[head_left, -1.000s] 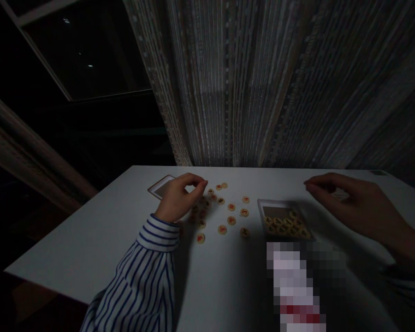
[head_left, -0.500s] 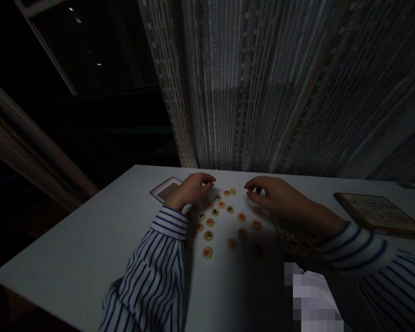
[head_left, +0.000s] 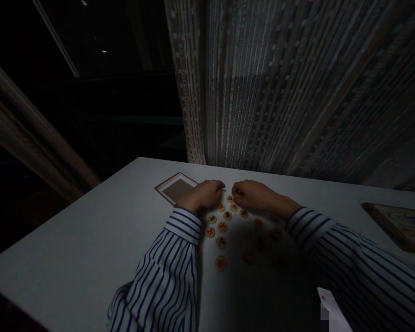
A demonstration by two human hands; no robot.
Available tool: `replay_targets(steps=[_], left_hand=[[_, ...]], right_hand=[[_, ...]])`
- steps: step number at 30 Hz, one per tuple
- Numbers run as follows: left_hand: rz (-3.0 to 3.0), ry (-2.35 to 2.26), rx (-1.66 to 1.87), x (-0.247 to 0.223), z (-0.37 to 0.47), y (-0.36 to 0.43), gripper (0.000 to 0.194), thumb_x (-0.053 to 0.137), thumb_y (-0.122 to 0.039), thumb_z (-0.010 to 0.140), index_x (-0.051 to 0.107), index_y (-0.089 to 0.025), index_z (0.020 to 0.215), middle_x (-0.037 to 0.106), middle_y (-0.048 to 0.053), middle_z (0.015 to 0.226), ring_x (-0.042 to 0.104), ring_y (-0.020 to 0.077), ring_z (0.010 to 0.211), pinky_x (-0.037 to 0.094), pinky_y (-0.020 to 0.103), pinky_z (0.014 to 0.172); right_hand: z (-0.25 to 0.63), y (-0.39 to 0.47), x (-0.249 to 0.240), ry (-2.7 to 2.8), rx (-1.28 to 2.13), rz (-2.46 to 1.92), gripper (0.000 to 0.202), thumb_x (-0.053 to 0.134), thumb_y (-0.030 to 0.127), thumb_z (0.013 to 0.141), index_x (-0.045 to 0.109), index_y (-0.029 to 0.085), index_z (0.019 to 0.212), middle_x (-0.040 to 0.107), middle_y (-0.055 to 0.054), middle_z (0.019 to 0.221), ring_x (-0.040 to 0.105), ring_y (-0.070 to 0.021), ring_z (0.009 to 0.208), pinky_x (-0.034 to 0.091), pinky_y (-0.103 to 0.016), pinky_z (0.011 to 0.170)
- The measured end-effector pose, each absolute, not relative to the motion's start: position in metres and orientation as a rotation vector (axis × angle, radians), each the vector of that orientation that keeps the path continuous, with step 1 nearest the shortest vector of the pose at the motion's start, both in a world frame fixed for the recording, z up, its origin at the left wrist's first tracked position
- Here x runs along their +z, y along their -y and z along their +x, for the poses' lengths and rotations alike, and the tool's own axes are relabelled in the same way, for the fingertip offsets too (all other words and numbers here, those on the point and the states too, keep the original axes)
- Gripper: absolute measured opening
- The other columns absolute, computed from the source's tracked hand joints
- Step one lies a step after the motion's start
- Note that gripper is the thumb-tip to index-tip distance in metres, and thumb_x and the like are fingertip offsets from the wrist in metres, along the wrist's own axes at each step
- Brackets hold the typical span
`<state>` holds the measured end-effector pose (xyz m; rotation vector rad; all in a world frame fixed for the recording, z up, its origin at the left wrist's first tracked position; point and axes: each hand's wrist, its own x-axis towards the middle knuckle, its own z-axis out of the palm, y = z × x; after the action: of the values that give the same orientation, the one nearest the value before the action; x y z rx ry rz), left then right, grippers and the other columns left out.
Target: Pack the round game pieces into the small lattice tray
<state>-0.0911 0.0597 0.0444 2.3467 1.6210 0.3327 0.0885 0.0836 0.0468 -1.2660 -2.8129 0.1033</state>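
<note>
Round Chinese chess pieces (head_left: 222, 226) with red or black characters lie scattered between my forearms on the white table (head_left: 90, 230). My left hand (head_left: 207, 194) is low over the far left of the group, fingers curled together and turned down; its thumb and anything under the palm are hidden. Facing it from the right, my right hand (head_left: 254, 196) has thumb and fingers drawn together beside a black-marked piece (head_left: 230, 199). Whether its fingertips hold a piece cannot be made out. A small gap separates the two hands.
A shallow framed tray or lid (head_left: 176, 186) lies beyond my left wrist. At the far right is a flat wooden-edged box or board (head_left: 401, 226) with a patterned top. A pale, partly blurred object (head_left: 332, 309) is near my right sleeve. A curtain (head_left: 263, 92) hangs behind the table.
My hands have come closer together, the right moving left over the far pieces. Their fingers are more curled. Two pieces at the far end are now hidden; the view has shifted.
</note>
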Motion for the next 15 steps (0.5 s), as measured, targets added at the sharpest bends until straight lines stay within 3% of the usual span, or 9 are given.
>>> replay_targets(steps=[6, 15], left_hand=[[2.380, -1.679, 0.261, 0.043, -0.095, -0.060, 0.038, 0.039, -0.019, 0.080, 0.057, -0.015, 0.114, 0.062, 0.013, 0.114, 0.058, 0.0221, 0.105, 0.044, 0.030, 0.087], [2.400, -1.660, 0.300, 0.045, -0.097, -0.061, 0.036, 0.035, -0.018, 0.081, 0.060, -0.014, 0.108, 0.064, 0.014, 0.111, 0.060, 0.0245, 0.102, 0.045, 0.033, 0.085]], right_hand=[[0.077, -0.088, 0.045, 2.871, 0.112, -1.243, 0.027, 0.048, 0.031, 0.077, 0.062, 0.019, 0.096, 0.067, -0.008, 0.090, 0.059, -0.0221, 0.083, 0.038, -0.029, 0.066], [0.071, -0.088, 0.042, 2.889, 0.127, -1.248, 0.023, 0.048, 0.025, 0.074, 0.065, 0.020, 0.088, 0.068, -0.007, 0.086, 0.060, -0.0209, 0.077, 0.036, -0.028, 0.061]])
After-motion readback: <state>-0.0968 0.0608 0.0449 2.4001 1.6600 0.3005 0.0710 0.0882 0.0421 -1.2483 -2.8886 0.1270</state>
